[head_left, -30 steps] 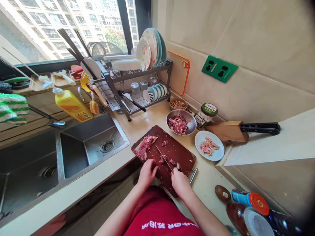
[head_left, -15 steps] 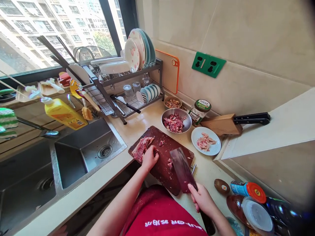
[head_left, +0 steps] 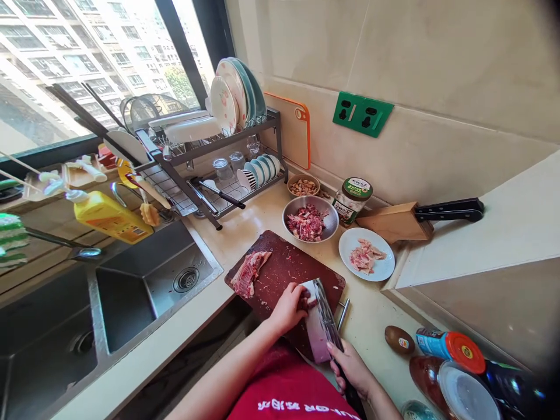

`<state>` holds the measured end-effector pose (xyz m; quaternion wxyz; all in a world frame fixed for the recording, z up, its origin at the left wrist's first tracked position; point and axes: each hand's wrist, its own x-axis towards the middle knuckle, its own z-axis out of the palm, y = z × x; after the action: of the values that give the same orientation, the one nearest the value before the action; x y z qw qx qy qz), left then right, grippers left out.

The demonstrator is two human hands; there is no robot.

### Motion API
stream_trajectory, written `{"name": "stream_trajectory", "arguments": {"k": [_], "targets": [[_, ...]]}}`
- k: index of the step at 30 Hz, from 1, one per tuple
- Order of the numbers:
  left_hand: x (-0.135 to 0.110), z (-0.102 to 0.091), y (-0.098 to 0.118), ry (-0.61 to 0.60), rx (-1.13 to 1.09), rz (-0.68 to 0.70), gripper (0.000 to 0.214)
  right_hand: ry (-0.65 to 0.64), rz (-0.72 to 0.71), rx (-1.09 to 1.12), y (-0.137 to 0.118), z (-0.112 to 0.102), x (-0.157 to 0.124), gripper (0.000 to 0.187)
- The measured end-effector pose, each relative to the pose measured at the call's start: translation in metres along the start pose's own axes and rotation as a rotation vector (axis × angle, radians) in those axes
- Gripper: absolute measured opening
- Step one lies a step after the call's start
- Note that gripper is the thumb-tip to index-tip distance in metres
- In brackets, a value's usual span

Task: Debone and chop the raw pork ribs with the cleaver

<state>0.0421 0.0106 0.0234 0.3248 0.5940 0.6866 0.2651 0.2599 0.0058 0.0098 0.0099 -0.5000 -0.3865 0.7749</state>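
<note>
A dark red cutting board (head_left: 280,271) lies on the counter by the sink. A slab of raw meat (head_left: 248,272) rests on its left part. My right hand (head_left: 352,367) grips the handle of a cleaver (head_left: 318,324), whose broad blade lies tilted flat over the board's near corner. My left hand (head_left: 289,306) is curled against cut meat pieces (head_left: 307,301) beside the blade. A steel bowl (head_left: 329,205) of chopped meat and a white plate (head_left: 381,269) with pale meat scraps stand behind the board.
A steel sink (head_left: 126,297) lies left, a yellow detergent bottle (head_left: 109,216) behind it. A dish rack (head_left: 210,154) holds plates and bowls. A jar (head_left: 352,201), nut bowl (head_left: 304,185) and knife block (head_left: 402,220) line the wall. A kiwi (head_left: 399,340) and bottles (head_left: 450,345) sit at right.
The cleaver has turned from cutting edge-down to lying flat near the board's corner. My left hand left the meat slab and moved right to the cut pieces by the blade.
</note>
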Motion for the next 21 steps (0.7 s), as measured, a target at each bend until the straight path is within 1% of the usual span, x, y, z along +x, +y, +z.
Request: {"name": "stream_trajectory", "arguments": {"k": [1,3,6,8,10,12,13,15,16,17,18,19,21], "targets": [[0.001,0.003,0.001,0.04,-0.031,-0.025,0.056,-0.015,-0.007,-0.013,-0.007,0.003,0.003,0.043],[0.008,-0.001,0.005,0.114,-0.08,-0.049,0.05,-0.019,-0.033,-0.04,-0.026,0.008,0.008,0.041],[0.033,-0.023,0.016,0.245,-0.107,-0.013,0.05,0.001,-0.106,-0.101,-0.072,0.011,0.012,0.037],[0.061,-0.042,0.026,0.323,-0.094,0.044,0.05,0.026,-0.173,-0.153,-0.112,0.013,0.012,0.032],[0.097,-0.06,0.037,0.384,-0.066,0.093,0.041,0.081,-0.24,-0.191,-0.153,0.015,0.01,0.026],[0.135,-0.076,0.044,0.413,-0.019,0.103,0.03,0.162,-0.288,-0.214,-0.184,0.016,0.007,0.022],[0.151,-0.083,0.045,0.397,0.017,0.085,0.028,0.205,-0.301,-0.222,-0.193,0.016,0.005,0.02],[0.173,-0.098,0.038,0.31,0.092,0.033,0.03,0.274,-0.321,-0.235,-0.198,0.012,0.002,0.02],[0.175,-0.106,0.03,0.268,0.121,0.009,0.032,0.296,-0.332,-0.234,-0.194,0.008,0.001,0.021],[0.171,-0.113,0.02,0.247,0.148,-0.007,0.032,0.306,-0.34,-0.226,-0.187,0.004,0.001,0.022],[0.161,-0.12,0.009,0.263,0.174,-0.02,0.031,0.303,-0.346,-0.212,-0.177,0.0,0.001,0.023],[0.146,-0.125,-0.002,0.3,0.206,-0.036,0.029,0.296,-0.345,-0.194,-0.166,-0.004,0.0,0.025],[0.106,-0.131,-0.024,0.401,0.311,-0.112,0.028,0.277,-0.325,-0.161,-0.142,-0.011,0.0,0.027]]}}
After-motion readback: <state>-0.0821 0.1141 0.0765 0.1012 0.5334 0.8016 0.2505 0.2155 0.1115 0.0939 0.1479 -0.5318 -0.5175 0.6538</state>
